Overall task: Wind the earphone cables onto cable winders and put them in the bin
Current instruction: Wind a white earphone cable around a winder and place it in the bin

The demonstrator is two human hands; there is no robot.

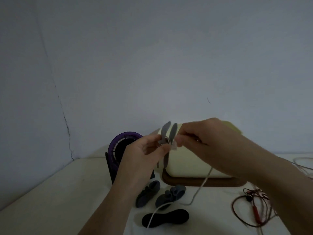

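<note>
My left hand [145, 153] grips a grey cable winder [166, 133] held up above the table, its two flaps standing upward. My right hand [203, 134] pinches a white earphone cable [203, 185] right beside the winder's middle. The cable hangs down from my hands, loops on the table and runs toward me over a black winder [171, 217]. Two more grey winders [147, 192] [171, 195] lie on the table below my hands. A red earphone cable [252, 206] lies tangled at the right. The cream bin [191, 167] stands behind my hands on a brown tray [199, 182].
A purple and black round fan-like device [118, 150] stands left of the bin, partly behind my left hand. More thin cables [303, 163] trail at the far right edge. The pale table [50, 192] meets a cracked grey wall at the back.
</note>
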